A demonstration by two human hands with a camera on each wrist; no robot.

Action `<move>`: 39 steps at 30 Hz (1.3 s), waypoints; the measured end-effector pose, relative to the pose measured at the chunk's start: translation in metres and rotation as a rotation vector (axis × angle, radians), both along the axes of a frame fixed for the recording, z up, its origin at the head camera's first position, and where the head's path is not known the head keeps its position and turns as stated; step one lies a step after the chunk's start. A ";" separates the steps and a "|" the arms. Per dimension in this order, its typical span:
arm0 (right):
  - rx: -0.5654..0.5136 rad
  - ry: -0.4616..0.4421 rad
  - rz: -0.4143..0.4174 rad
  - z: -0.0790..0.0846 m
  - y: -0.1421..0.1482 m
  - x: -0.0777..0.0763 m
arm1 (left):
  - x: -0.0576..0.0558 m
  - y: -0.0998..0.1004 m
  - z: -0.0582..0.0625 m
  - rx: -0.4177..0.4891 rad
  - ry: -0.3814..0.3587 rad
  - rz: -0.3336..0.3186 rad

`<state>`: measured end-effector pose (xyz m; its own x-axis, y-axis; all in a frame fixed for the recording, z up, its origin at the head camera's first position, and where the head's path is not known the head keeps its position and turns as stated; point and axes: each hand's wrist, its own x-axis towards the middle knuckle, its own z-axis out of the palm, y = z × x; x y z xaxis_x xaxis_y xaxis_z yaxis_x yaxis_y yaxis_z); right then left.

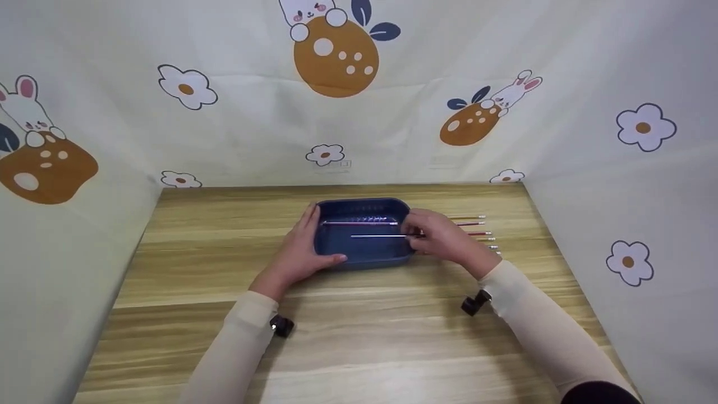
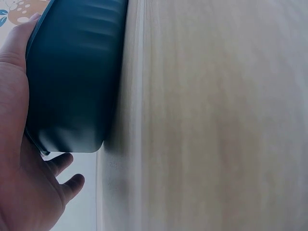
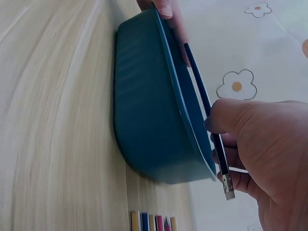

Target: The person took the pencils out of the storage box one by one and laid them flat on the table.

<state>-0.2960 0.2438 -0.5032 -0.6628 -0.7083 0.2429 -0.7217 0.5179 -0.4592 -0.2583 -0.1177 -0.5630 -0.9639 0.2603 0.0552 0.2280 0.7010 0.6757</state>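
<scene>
A blue plastic bin [image 1: 364, 264] stands on the table, its side wall [image 3: 144, 96] showing in the right wrist view. My left hand [image 1: 297, 252] holds its left end, thumb over the near rim and the other fingers along the outer wall [image 2: 72, 82]. Above the bin's right part, my right hand [image 1: 443, 235] pinches a dark pencil [image 3: 199, 84] near its eraser end. That pencil points left over the inside of the bin. A purplish pencil [image 1: 359, 224] lies inside, toward the back.
Right of the bin, several pencils [image 1: 479, 233] lie in a row, eraser ends to the right, partly hidden by my right hand. The wooden table [image 1: 370, 336] is bounded by a patterned cloth [image 1: 252, 129] at the back and sides.
</scene>
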 end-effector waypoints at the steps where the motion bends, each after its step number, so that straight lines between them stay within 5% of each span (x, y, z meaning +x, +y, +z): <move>1: -0.002 -0.006 -0.008 0.001 0.003 0.001 | 0.000 0.000 0.000 0.002 0.001 -0.003; 27: -0.029 -0.029 -0.028 0.003 0.069 0.017 | 0.001 -0.001 0.002 0.020 -0.001 -0.005; 39: -0.051 -0.082 -0.106 0.001 0.099 0.028 | -0.001 -0.002 -0.001 -0.001 0.006 -0.001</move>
